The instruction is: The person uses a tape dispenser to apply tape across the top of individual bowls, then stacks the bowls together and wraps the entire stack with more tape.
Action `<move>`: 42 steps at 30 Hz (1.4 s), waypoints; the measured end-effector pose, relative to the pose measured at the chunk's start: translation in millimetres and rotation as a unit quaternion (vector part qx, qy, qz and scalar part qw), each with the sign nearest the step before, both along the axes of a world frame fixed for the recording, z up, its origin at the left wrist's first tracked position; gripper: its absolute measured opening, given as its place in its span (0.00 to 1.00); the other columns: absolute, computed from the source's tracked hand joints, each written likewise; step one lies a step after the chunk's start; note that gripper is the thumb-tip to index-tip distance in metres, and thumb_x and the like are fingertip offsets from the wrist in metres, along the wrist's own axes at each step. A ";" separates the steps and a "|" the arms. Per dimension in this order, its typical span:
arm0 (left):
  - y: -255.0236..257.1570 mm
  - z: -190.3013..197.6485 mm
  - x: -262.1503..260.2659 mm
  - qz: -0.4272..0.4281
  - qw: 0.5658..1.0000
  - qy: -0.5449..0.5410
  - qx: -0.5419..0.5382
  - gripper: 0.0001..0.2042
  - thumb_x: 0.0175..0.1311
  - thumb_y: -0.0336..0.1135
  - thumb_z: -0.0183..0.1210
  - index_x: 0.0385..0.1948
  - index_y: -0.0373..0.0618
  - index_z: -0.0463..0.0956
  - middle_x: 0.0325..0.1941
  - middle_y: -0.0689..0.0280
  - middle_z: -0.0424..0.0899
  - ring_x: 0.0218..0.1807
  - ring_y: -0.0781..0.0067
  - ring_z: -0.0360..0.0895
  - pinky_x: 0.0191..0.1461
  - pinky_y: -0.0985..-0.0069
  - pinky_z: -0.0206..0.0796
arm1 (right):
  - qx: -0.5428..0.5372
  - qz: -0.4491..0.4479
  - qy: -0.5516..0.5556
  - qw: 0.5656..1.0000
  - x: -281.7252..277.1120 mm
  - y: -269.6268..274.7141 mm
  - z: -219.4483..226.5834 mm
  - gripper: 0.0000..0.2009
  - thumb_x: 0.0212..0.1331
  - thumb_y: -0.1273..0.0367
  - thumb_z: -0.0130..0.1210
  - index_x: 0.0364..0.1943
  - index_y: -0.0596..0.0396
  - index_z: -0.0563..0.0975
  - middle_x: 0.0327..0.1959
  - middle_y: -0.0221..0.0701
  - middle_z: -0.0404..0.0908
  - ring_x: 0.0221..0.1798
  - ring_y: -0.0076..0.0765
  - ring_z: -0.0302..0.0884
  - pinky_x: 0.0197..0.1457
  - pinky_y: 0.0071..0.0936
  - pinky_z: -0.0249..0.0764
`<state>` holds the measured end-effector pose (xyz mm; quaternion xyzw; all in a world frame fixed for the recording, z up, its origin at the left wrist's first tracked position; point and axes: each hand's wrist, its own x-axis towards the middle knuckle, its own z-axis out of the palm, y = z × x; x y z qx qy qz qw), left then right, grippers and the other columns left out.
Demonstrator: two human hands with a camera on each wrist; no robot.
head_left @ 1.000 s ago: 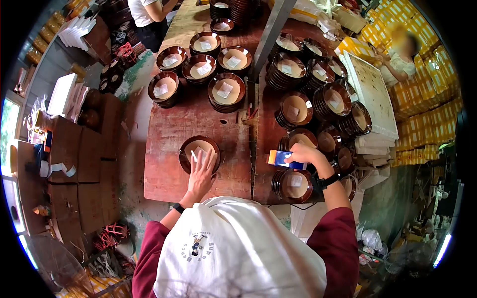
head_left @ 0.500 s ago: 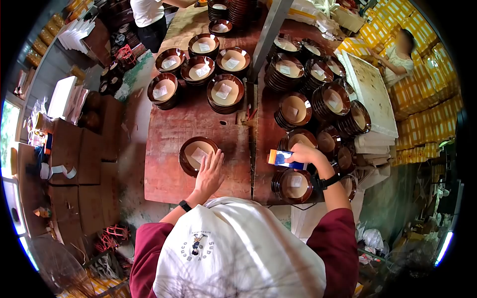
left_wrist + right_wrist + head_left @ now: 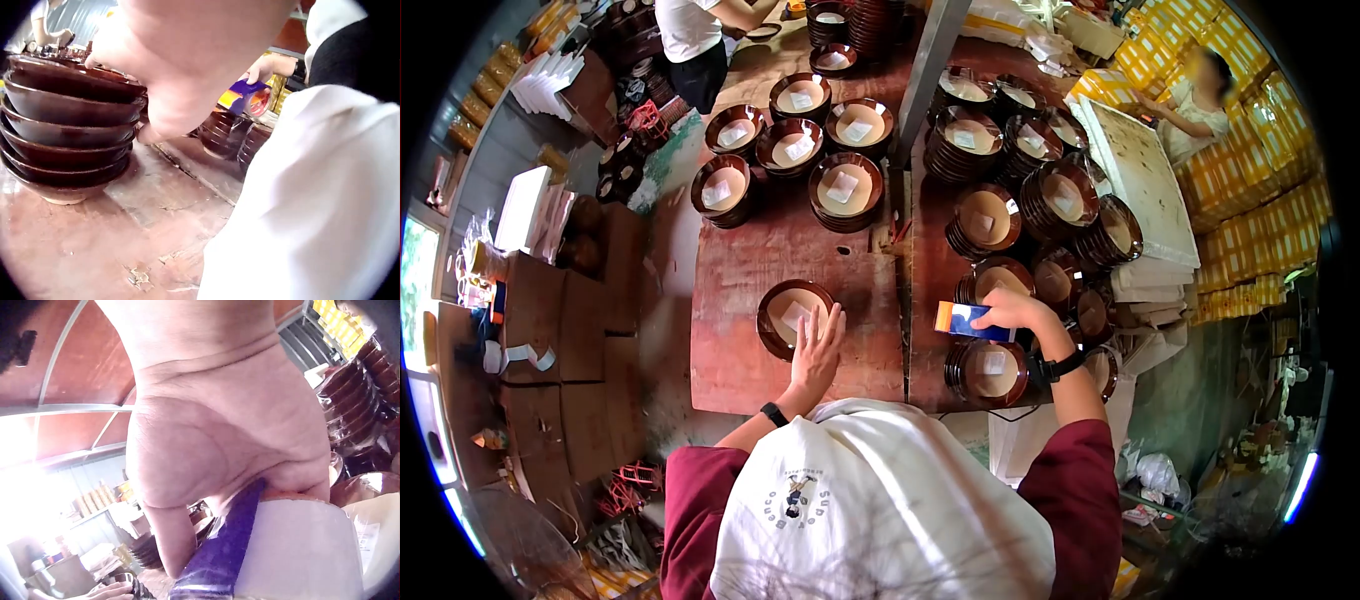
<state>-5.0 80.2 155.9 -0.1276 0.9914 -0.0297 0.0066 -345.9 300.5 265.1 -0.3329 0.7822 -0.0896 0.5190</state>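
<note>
In the head view a stack of brown bowls (image 3: 772, 335) with a pale square in the top one stands near the table's front. My left hand (image 3: 817, 355) rests at its right rim, fingers spread and fairly straight; the left wrist view shows that hand (image 3: 181, 69) against the side of several stacked bowls (image 3: 69, 128). My right hand (image 3: 1020, 312) grips a blue and orange tape dispenser (image 3: 960, 318) above the bowls at the right. Up close in the right wrist view, the hand (image 3: 225, 431) is curled round the purple part of the dispenser (image 3: 222, 550), beside a wide pale roll.
Several bowl stacks (image 3: 847, 190) stand at the back left of the table (image 3: 800, 270), more (image 3: 985, 220) at the right. A grey post (image 3: 930, 75) rises between them. White boards (image 3: 1135, 170) lie at the right edge. Two other people are at the back.
My left hand has moved from over the top bowl to its right rim, and its fingertips now lie slightly further left than half a second ago. My right hand keeps holding the dispenser.
</note>
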 end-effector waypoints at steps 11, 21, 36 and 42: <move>2.2 22.4 -22.3 -0.092 0.956 -0.190 -0.203 0.31 0.71 0.44 0.50 0.74 0.43 0.59 0.82 0.52 0.48 0.83 0.42 0.41 0.83 0.42 0.32 | 0.009 0.058 0.094 0.994 20.0 -16.1 34.0 0.20 0.55 0.55 0.65 0.33 0.64 0.86 0.27 0.41 0.88 0.29 0.39 0.87 0.40 0.32 0.82; -7.0 30.0 -10.6 -0.116 0.942 -0.185 -0.256 0.33 0.71 0.45 0.49 0.75 0.40 0.55 0.83 0.46 0.44 0.84 0.41 0.37 0.83 0.40 0.30 | -0.038 0.083 0.102 0.991 9.7 13.2 5.9 0.26 0.54 0.51 0.65 0.35 0.67 0.84 0.29 0.46 0.85 0.31 0.45 0.84 0.39 0.37 0.77; -21.3 11.8 5.3 -0.053 0.998 -0.011 0.008 0.36 0.66 0.36 0.54 0.77 0.45 0.53 0.83 0.56 0.50 0.82 0.45 0.48 0.81 0.42 0.42 | -0.009 0.050 0.093 0.994 18.6 2.9 7.1 0.19 0.55 0.55 0.65 0.31 0.61 0.86 0.26 0.38 0.87 0.30 0.41 0.86 0.40 0.35 0.79; -14.3 2.7 35.7 -0.043 0.997 -0.037 0.047 0.36 0.66 0.35 0.53 0.78 0.46 0.52 0.83 0.57 0.50 0.83 0.47 0.46 0.82 0.43 0.39 | -0.009 0.082 0.124 0.989 15.4 1.3 0.7 0.19 0.55 0.55 0.65 0.31 0.61 0.86 0.27 0.39 0.87 0.30 0.42 0.86 0.41 0.36 0.79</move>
